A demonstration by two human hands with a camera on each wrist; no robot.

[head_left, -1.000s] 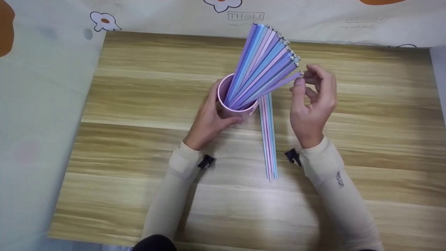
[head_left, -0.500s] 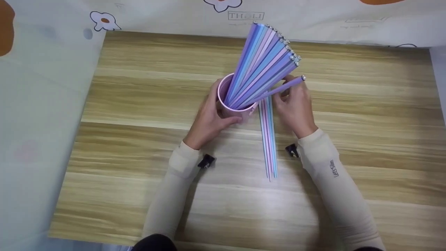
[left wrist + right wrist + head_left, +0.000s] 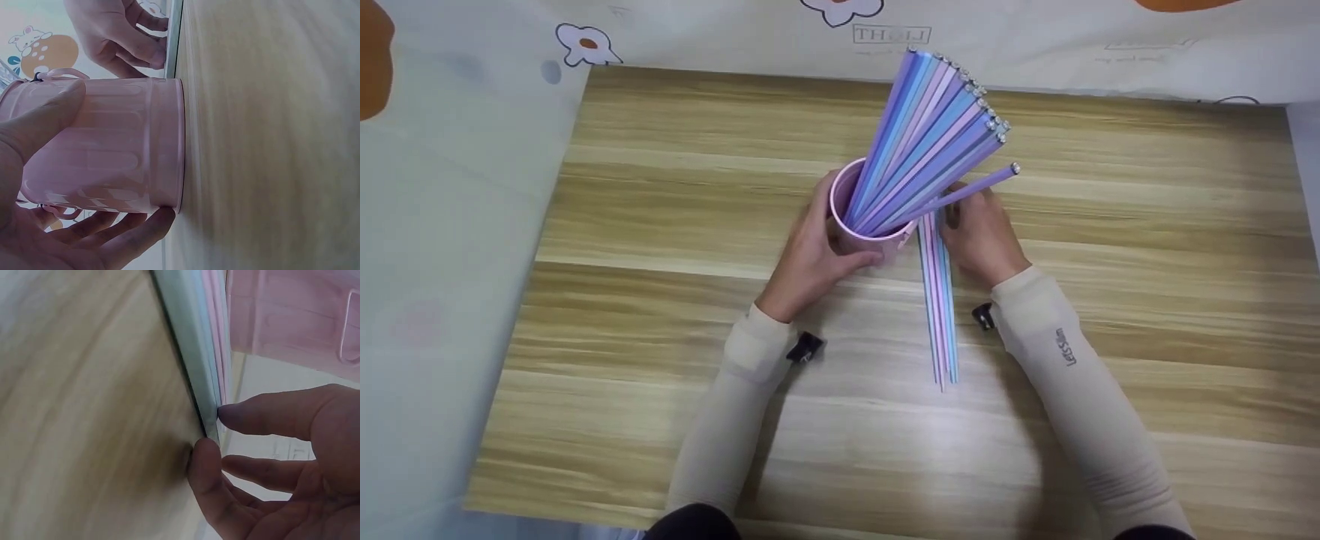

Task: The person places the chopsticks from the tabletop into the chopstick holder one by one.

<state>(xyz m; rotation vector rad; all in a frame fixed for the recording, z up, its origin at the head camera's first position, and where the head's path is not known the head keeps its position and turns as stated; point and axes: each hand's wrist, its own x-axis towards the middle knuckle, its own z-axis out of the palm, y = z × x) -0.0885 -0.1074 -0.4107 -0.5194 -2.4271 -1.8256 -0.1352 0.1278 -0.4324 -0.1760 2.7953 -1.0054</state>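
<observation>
My left hand (image 3: 810,255) holds a small pink bucket (image 3: 107,146), with the thumb along one side and the fingers round the other. The bucket stands on the table. A fan of blue, pink and purple pencils (image 3: 930,127) with clear gem ends leans out of it to the right. One purple pencil (image 3: 986,181) tilts lower than the others. Several loose pencils (image 3: 936,315) lie side by side on the table just right of the bucket. At their far end is my right hand (image 3: 981,232), its thumb and a fingertip pinching the outermost pale green-blue pencil (image 3: 188,343).
The wood-grain table (image 3: 660,300) spreads around both hands. A pale cloth (image 3: 720,37) with printed flowers and lettering hangs behind its back edge. Black clips (image 3: 805,347) sit at both sleeve cuffs.
My right hand has left the gem end of the low purple pencil and moved down and left to the loose pencils on the table. My left hand and the bucket have stayed put.
</observation>
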